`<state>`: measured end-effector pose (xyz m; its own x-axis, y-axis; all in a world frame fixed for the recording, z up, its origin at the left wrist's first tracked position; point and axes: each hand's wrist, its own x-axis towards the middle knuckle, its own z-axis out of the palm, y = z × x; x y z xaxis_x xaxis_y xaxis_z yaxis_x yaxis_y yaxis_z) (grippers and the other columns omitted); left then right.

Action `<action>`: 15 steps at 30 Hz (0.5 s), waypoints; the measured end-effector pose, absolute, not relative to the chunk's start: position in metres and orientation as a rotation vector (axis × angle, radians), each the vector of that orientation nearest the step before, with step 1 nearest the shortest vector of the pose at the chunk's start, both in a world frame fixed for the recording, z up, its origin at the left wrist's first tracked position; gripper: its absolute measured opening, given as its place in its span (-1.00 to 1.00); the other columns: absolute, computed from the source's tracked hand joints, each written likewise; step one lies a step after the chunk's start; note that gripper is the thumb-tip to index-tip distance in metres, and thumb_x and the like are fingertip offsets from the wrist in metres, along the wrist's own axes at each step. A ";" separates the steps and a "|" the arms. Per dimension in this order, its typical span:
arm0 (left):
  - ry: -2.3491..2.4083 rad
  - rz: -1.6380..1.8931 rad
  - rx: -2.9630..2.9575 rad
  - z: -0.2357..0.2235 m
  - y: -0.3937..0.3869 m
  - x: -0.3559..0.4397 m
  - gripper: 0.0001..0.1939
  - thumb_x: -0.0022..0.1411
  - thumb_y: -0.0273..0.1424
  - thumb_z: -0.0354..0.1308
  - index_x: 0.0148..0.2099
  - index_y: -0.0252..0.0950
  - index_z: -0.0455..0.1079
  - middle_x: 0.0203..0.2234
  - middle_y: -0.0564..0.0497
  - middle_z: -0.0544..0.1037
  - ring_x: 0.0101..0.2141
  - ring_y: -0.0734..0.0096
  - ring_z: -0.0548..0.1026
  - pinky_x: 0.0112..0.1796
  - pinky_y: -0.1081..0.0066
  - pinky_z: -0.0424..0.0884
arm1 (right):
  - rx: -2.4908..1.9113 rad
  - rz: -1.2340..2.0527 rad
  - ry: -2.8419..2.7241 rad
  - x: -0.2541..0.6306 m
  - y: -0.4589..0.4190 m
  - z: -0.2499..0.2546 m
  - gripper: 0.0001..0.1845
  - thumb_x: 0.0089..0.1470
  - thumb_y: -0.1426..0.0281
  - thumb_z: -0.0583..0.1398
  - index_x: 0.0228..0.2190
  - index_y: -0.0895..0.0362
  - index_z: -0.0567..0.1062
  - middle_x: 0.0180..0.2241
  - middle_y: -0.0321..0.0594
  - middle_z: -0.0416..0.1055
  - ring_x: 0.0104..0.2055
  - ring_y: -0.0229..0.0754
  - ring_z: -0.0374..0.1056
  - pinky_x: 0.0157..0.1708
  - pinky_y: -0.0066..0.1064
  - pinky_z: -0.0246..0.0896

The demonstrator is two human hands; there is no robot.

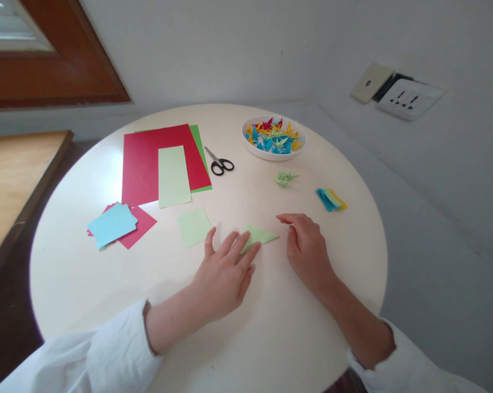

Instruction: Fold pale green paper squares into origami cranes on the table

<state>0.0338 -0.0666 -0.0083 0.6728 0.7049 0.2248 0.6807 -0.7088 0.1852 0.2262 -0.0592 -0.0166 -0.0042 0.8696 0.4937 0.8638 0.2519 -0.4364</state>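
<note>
My left hand (225, 270) lies on the white round table (238, 349) with its fingers spread. Its fingertips rest on a pale green paper folded into a triangle (259, 234), whose left part the fingers cover. To the right of the triangle's point, my right hand (307, 245) stands on its edge, fingers slightly curved and apart from the paper. Nothing shows in it. A flat pale green paper square (192, 226) lies just beyond the left hand's index side.
Scissors (219, 164) lie beside red sheets (142, 164) and a pale green strip (173, 176). Blue and pink squares (113, 224) sit at left. A white bowl (271, 156) holds folded paper cranes; more green folded pieces (285, 179) and small folded strips (331, 200) lie nearby.
</note>
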 end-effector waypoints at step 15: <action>1.157 0.430 2.783 -0.005 -0.067 0.035 -0.60 0.29 -0.37 -0.13 0.14 -0.27 0.24 0.09 -0.15 0.36 0.07 0.06 0.28 0.09 -0.17 -0.09 | -1.281 -0.153 -2.262 0.211 -0.088 -0.018 -0.58 0.06 0.66 -0.03 -0.08 0.22 0.42 -0.15 -0.08 0.49 -0.12 -0.19 0.39 -0.08 -0.24 0.33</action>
